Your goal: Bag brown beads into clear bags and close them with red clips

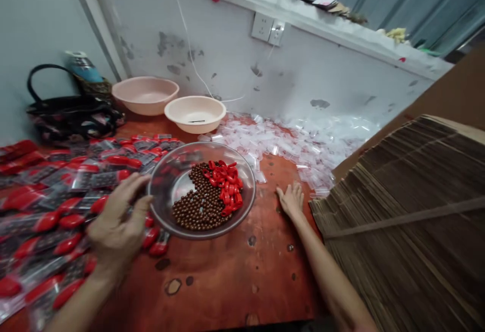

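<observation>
A round clear bowl sits on the worktop, mouth up; being round, it has no long axis. Brown beads fill its near left side, and red plastic pieces lie heaped beside them toward the far right. The left grip is curled, its fingertips against the bowl's left rim; whether it is clenched on the rim or only touching cannot be told. The right grip is released, lying flat and open on the scarred orange worktop, just right of the bowl.

Filled red-and-black packets spread across the left. Loose clear bags lie heaped behind the bowl. Two pale basins stand by the stained wall, near a patterned black handbag. Stacked cardboard sheets crowd the right.
</observation>
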The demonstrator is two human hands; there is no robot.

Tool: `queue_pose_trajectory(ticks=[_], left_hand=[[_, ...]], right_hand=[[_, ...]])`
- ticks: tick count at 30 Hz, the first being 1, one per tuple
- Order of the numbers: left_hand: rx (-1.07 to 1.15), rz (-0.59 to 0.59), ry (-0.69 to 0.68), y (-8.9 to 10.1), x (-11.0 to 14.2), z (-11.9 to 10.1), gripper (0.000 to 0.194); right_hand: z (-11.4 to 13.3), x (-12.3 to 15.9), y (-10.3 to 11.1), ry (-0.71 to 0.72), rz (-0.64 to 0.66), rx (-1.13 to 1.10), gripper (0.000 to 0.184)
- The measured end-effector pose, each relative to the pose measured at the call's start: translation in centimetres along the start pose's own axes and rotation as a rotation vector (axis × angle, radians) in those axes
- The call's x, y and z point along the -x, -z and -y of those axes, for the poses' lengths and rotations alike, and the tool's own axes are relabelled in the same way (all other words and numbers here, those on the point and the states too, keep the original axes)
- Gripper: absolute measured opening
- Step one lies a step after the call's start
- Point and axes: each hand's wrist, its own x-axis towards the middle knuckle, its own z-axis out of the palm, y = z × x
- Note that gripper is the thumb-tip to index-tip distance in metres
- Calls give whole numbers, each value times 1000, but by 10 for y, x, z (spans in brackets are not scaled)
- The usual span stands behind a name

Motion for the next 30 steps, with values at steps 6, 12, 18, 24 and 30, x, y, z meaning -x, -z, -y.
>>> queue_pose_trajectory(ticks=[6, 12, 18, 24, 30], left_hand=[[-42, 241, -297, -52, 51, -40, 54], [10, 655, -408, -90, 113, -22, 50], [-137, 755, -291, -133, 126, -12, 46], [-312, 784, -371, -175, 113, -39, 42], [-353, 857, -330, -195, 109, -37, 31]], right_hand=[[29, 69, -10, 417, 98, -166, 65], [25, 87, 18, 500, 116, -522, 48], [13, 59, 41, 443, 92, -367, 30], [38, 58, 35, 330, 157, -110, 48], [42, 40, 21, 303, 237, -350, 41]])
